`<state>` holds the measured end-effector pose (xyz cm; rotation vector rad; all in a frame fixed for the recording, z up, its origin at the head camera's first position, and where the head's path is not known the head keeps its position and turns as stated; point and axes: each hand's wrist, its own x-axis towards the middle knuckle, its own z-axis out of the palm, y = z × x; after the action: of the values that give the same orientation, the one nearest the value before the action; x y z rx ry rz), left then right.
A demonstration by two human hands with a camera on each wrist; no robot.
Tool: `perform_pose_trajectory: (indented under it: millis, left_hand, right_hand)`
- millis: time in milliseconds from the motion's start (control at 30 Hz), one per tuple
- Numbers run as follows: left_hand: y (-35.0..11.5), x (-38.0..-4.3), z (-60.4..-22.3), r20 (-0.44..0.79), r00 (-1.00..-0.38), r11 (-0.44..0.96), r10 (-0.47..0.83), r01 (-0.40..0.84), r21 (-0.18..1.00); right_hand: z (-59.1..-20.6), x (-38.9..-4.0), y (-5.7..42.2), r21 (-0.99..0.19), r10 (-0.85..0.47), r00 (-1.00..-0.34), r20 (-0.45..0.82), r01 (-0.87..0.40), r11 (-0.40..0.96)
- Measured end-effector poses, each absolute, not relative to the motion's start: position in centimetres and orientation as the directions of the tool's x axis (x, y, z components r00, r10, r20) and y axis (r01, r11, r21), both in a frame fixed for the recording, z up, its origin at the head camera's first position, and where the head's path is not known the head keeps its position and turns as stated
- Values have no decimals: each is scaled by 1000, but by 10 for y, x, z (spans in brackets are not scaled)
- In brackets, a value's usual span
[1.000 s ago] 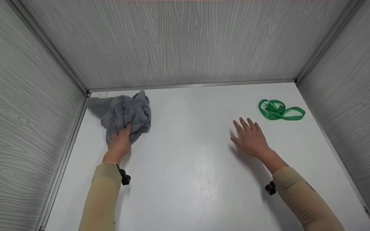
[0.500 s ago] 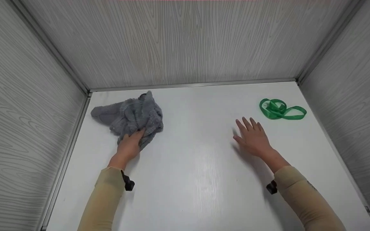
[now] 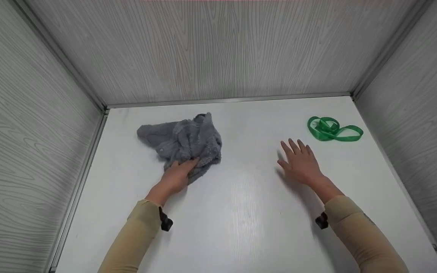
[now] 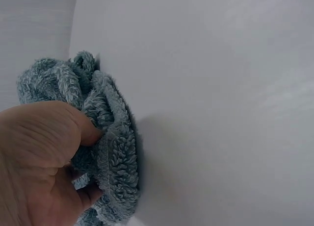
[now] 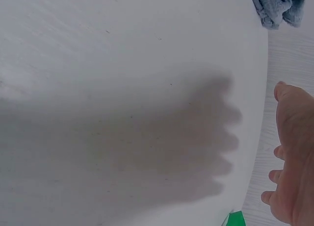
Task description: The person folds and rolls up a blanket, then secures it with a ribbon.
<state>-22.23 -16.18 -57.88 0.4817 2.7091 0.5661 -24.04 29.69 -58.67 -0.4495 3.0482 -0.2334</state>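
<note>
A crumpled grey plush cloth (image 3: 190, 138) lies on the white table, left of the middle. My left hand (image 3: 175, 178) grips its near edge; in the left wrist view the thumb and fingers of that hand (image 4: 46, 157) pinch a fold of the cloth (image 4: 117, 157). On the right, my right hand (image 3: 300, 165) hovers palm down with its fingers spread, holding nothing. Its shadow falls on the table in the right wrist view, where the hand (image 5: 297, 157) shows at the right edge. A loosely looped green ribbon (image 3: 328, 131) lies beyond it, near the right wall.
The white tabletop (image 3: 237, 212) is bounded by a grey wood-grain back wall (image 3: 218, 49), a left wall (image 3: 25, 132) and a right wall (image 3: 412, 113). Metal strips run along their joints. Small black devices sit on both wrists.
My left hand has moved to the right, dragging the cloth away from the left wall towards the table's middle. The right hand has barely shifted, and the ribbon stays in its place.
</note>
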Motion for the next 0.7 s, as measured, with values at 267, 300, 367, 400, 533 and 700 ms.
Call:
perform_pose_trajectory:
  millis: [267, 300, 367, 400, 533, 700]
  left_hand:
    - [-126, -216, -582, -223, -855, 825, 469, 333, 457]
    - [-121, -216, -582, -223, -848, 821, 481, 346, 454]
    - [-113, -214, -582, -227, -834, 810, 503, 362, 462]
    - [-108, -214, -583, -234, -827, 806, 512, 368, 464]
    - [-90, -211, -583, -242, -791, 781, 563, 413, 469]
    - [-69, -207, -582, -249, -747, 753, 617, 467, 464]
  right_hand:
    - [-587, -240, 302, -175, -270, -962, -38, -260, 950]
    - [-587, -239, 302, -176, -270, -962, -40, -259, 950]
    - [-587, -239, 303, -184, -269, -962, -45, -257, 949]
    - [-587, -239, 303, -188, -268, -962, -46, -256, 948]
    - [-587, -238, 303, -196, -278, -960, -38, -266, 944]
    - [-587, -236, 300, -197, -322, -947, 3, -316, 928]
